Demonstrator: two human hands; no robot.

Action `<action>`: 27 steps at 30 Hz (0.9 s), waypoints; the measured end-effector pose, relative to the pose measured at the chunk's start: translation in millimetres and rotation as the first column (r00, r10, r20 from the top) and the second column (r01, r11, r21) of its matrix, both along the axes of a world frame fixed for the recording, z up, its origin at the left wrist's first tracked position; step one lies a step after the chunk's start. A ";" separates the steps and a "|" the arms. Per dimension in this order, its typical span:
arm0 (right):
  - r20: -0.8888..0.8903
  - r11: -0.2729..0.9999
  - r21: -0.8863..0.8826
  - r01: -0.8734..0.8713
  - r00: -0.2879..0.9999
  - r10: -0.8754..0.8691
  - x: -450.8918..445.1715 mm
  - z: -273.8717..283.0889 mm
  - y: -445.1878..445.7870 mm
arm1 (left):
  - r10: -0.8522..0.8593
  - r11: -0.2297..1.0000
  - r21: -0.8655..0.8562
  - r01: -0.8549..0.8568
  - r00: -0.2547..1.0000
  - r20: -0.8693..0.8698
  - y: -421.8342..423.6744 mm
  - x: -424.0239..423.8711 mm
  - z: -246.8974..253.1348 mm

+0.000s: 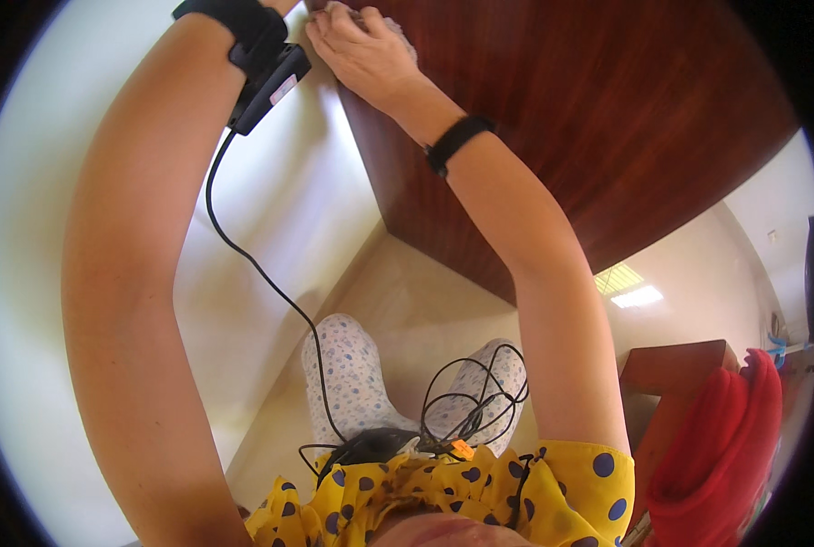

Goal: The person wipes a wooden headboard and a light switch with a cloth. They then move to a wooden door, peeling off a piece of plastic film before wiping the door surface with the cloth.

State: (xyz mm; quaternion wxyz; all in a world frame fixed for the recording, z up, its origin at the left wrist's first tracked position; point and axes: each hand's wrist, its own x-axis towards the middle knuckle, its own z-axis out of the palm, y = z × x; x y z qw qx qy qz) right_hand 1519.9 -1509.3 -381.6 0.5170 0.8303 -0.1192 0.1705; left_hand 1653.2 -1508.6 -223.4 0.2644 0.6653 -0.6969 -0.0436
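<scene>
My right hand holds a greyish cloth against a dark red-brown wooden panel. It is at the panel's left edge, near the top of the view, with the fingers bent over the cloth. Most of the cloth is hidden under the hand. My left arm reaches up along the pale wall, and the left hand lies beyond the top edge, out of view. A black strap with a black box sits on the left forearm near the wrist. Around the right wrist is a black band.
A black cable runs from the box down to my waist, where more cable hangs in loops. To the right, a red cloth hangs by a brown wooden piece of furniture. Pale floor shows below the panel.
</scene>
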 end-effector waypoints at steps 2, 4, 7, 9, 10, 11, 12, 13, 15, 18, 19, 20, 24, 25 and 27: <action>-0.028 0.990 -0.128 0.053 0.998 -0.057 -1.3 0.6 -7.7 | -0.016 0.999 0.037 0.017 1.000 -0.009 -0.8 -2.5 0.7; -0.125 0.993 -0.040 0.112 0.985 -0.116 -11.1 -13.5 -0.8 | -0.024 0.999 0.031 0.025 0.999 -0.023 0.5 -0.4 -4.2; -0.268 0.989 0.038 0.144 0.955 -0.129 -49.4 -41.4 16.8 | -0.028 0.999 -0.018 0.028 1.000 0.003 -2.8 -5.7 -6.5; -0.385 0.982 0.087 0.170 0.915 -0.125 -87.0 -79.1 24.9 | -0.069 0.994 0.074 0.075 0.994 -0.079 6.5 -15.9 6.5; -0.453 0.978 0.117 0.173 0.886 -0.102 -106.7 -96.8 31.9 | -0.084 0.988 0.117 0.099 0.989 -0.120 11.3 -19.1 12.0; -0.485 0.966 0.147 0.215 0.866 -0.119 -126.7 -124.4 38.5 | -0.089 0.991 0.087 0.098 0.991 -0.097 9.2 -19.7 10.8; -0.520 0.952 0.178 0.250 0.845 -0.125 -144.7 -147.6 46.1 | -0.086 0.994 0.061 0.091 0.993 -0.077 4.7 -17.9 5.7; -0.618 0.942 0.179 0.284 0.778 -0.117 -158.8 -158.5 56.1 | -0.074 0.996 0.040 0.076 0.996 -0.056 3.9 -13.6 0.6; -0.790 0.915 0.158 0.370 0.603 -0.108 -180.8 -165.6 78.3 | -0.044 0.992 0.117 0.047 0.999 -0.026 11.8 -18.1 5.0; -0.788 0.827 0.291 0.481 0.610 -0.078 -167.6 -169.1 97.1 | -0.026 0.997 0.069 0.027 1.000 -0.012 19.8 -1.6 -12.9; -0.645 0.875 0.335 0.349 0.762 -0.057 -155.5 -170.2 98.1 | -0.029 0.999 0.025 0.029 1.000 -0.013 25.4 3.7 -23.0; -0.476 0.914 0.350 0.207 0.879 -0.017 -137.7 -171.5 93.1 | -0.038 0.999 0.031 0.039 0.999 -0.015 30.9 11.4 -31.3; -0.052 0.947 0.314 -0.072 0.994 0.093 -42.4 -175.1 85.8 | -0.004 0.997 0.075 0.002 1.000 0.027 59.1 43.6 -78.6; -0.011 0.951 0.302 -0.063 0.998 0.070 -23.7 -187.5 86.8 | 0.004 0.995 0.104 -0.007 1.000 0.026 67.1 47.8 -90.7; -0.033 0.967 0.245 -0.061 0.997 0.071 3.2 -212.6 91.7 | -0.002 1.000 -0.004 0.002 0.995 0.102 75.9 60.2 -115.1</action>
